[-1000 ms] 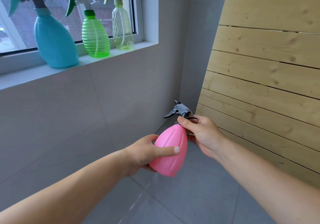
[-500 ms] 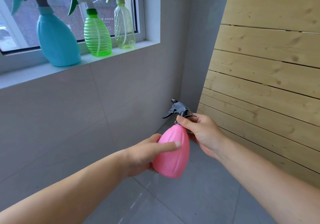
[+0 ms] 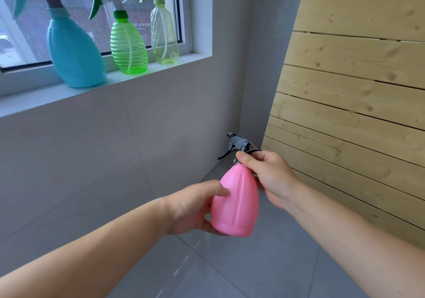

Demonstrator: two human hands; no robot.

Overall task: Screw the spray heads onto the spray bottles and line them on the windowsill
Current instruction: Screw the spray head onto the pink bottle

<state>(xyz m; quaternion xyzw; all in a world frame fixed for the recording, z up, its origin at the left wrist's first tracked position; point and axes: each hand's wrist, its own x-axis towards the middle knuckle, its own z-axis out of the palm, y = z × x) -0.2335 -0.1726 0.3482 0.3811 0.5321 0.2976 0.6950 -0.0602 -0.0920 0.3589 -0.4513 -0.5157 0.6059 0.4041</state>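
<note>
Windowsill (image 3: 34, 104), pale tiled ledge, carries three finished bottles in a row: opaque blue plastic bottle (image 3: 73, 56), ribbed green translucent bottle (image 3: 128, 47), clear yellowish bottle (image 3: 164, 40), each with a spray head fitted. Fourth item, pink plastic bottle (image 3: 236, 201), is held below the sill, well apart from it. Left hand (image 3: 193, 208) cups its body; right hand (image 3: 269, 175) pinches the collar under the black spray head (image 3: 239, 143). Tightness cannot be judged; placing is outstanding.
</note>
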